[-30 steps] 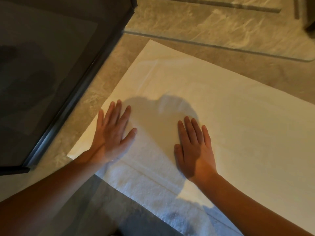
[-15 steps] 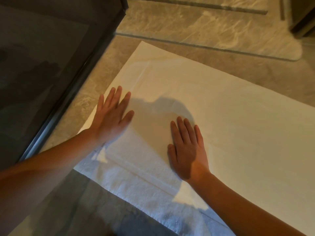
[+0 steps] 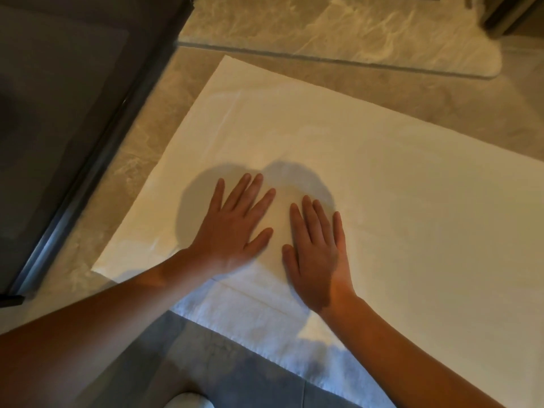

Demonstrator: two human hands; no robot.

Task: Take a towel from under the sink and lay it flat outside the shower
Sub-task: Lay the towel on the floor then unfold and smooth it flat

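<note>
From the camera on your head, you look down at the white towel [image 3: 382,201]. It is spread out flat on the tan stone floor [image 3: 138,148]. Its left end lies near the dark glass door [image 3: 59,98], with a strip of floor between them. Your 2 hands are both on the towel, near its close edge. Your left hand [image 3: 232,228] lies flat, palm down, with the fingers straight and spread wide. It holds nothing and looks a little blurry. Your right hand [image 3: 316,254] lies flat just beside it, with the fingers straight and close together and the thumb out. It holds nothing too. The 2 hands are near each other but do not touch. A gray shadow sits on the towel around your fingertips. Past the far edge of the towel lies a pale mat [image 3: 353,30] with 1 round corner, apart from the towel.
</note>
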